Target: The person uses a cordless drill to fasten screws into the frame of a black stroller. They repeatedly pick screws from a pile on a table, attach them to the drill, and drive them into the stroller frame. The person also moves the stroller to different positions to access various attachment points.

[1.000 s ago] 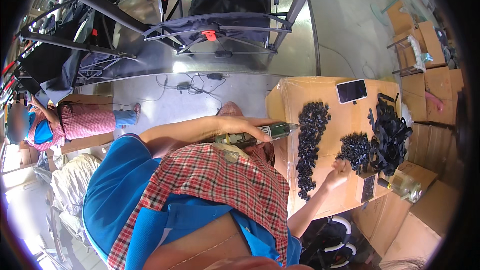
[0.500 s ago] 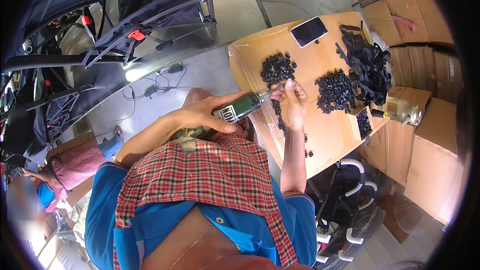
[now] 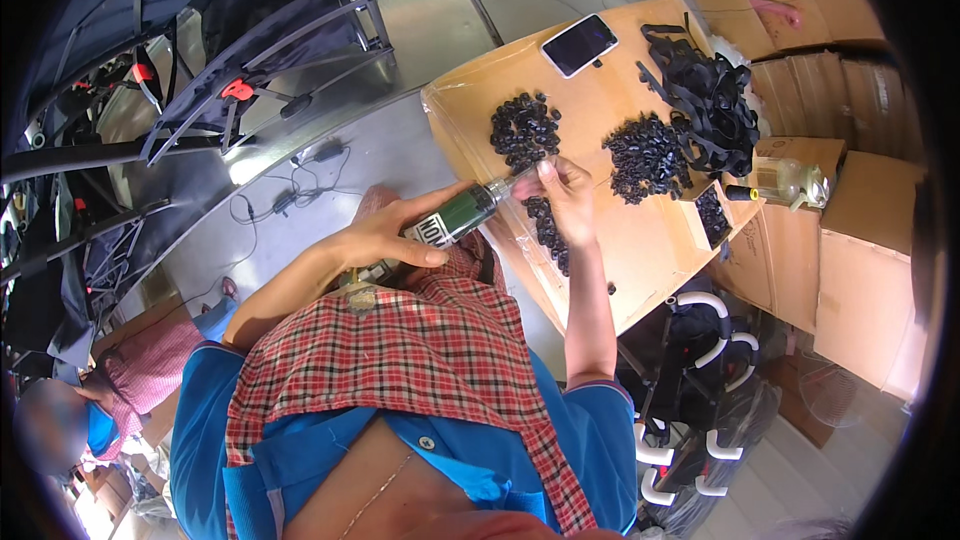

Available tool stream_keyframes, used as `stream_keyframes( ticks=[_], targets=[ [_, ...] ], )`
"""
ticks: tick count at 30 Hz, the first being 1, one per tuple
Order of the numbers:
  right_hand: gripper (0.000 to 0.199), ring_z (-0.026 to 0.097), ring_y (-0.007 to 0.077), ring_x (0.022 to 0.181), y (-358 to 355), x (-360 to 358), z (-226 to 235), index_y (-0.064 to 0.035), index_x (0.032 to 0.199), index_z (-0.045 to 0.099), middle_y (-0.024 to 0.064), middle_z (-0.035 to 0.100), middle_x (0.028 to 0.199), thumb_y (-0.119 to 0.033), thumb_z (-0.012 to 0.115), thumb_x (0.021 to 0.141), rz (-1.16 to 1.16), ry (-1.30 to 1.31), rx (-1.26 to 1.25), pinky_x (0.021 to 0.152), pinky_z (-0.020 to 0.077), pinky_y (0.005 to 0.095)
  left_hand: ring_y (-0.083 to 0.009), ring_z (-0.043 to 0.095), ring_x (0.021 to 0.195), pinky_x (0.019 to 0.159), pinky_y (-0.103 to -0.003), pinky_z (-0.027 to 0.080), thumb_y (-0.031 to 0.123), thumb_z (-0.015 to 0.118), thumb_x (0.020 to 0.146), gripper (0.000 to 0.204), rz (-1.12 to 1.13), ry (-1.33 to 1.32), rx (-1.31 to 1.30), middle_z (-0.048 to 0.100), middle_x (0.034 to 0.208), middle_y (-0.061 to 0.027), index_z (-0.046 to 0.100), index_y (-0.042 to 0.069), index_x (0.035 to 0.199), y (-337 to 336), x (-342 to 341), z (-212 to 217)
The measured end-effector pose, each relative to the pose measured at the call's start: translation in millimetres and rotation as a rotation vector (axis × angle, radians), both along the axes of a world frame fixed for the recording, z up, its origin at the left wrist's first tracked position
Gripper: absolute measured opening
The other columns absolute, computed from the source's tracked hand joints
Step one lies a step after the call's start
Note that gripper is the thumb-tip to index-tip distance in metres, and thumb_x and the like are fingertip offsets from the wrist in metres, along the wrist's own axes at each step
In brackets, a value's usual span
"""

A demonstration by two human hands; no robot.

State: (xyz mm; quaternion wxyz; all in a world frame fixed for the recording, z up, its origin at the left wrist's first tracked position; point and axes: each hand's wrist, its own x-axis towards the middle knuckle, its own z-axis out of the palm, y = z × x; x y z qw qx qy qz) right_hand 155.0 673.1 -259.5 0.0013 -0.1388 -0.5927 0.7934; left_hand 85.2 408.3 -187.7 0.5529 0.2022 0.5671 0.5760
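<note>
- Cardboard worktop point(image 3: 628, 255) on the right bears piles of small black parts point(image 3: 526, 130).
- Green power tool point(image 3: 467, 213), likely fairly heavy, rigid and smooth, seems best held round its barrel.
- It looks cylindrical, white-labelled, narrow-nosed, its nose at the worktop's left edge.
- Left hand point(image 3: 382, 238) wraps its barrel; right hand point(image 3: 571, 204) curls by the nose, its contents unclear.

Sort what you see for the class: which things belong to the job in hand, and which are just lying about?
Likely in the job:
green electric screwdriver, in the left hand
right hand, at its tip
small black parts, heaped on the table
perhaps the black straps

Apparently just lying about:
white-edged phone
cables on the floor
cardboard boxes
</note>
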Motion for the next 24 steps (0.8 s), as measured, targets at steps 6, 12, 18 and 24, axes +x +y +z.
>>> stream_keyframes(
  ticks=[6,12,18,24],
  targets=[
    [0.013,0.068,0.0286,0.072,124.5,-10.3,-58.0,-0.003,0.091,0.07,0.0133,0.069,0.083,-0.012,0.07,0.081,-0.47,0.006,1.313,0.067,0.0539,0.035,-0.0137,0.058,0.062,0.056,-0.027,0.048,0.043,0.077,0.067,0.106,0.051,-0.014,-0.014,0.057,0.082,-0.0066,0.021,0.008,0.151,1.6,0.9,5.9],
    [0.018,0.063,0.0333,0.084,174.3,-5.5,-86.4,-0.0058,0.096,0.066,0.0139,0.064,0.094,-0.005,0.068,0.078,-0.369,-0.107,1.606,0.073,0.0525,0.0392,-0.0266,0.056,0.106,0.095,-0.037,0.042,0.056,0.076,0.061,0.112,0.043,0.078,-0.112,0.055,0.117,-0.0153,0.026,0.011,0.15,2.6,2.1,8.3],
    [0.005,0.062,0.0325,0.074,185.0,1.6,-96.3,-0.0061,0.083,0.064,0.0113,0.062,0.085,-0.005,0.067,0.079,-0.355,-0.025,1.522,0.066,0.0515,0.0403,-0.0293,0.046,0.12,0.105,-0.038,0.031,0.058,0.075,0.061,0.112,0.067,0.033,-0.134,0.047,0.13,-0.0148,0.027,0.012,0.15,2.9,2.9,7.3],
    [0.007,0.066,0.023,0.07,177.1,-6.6,-74.9,-0.0023,0.087,0.065,0.0123,0.066,0.083,-0.005,0.067,0.082,-0.434,-0.013,1.286,0.066,0.0529,0.0332,-0.0164,0.058,0.098,0.087,-0.028,0.044,0.046,0.075,0.072,0.1,0.064,0.016,-0.029,0.059,0.11,-0.0094,0.025,0.011,0.151,7.1,2.9,-0.6]
  ],
)
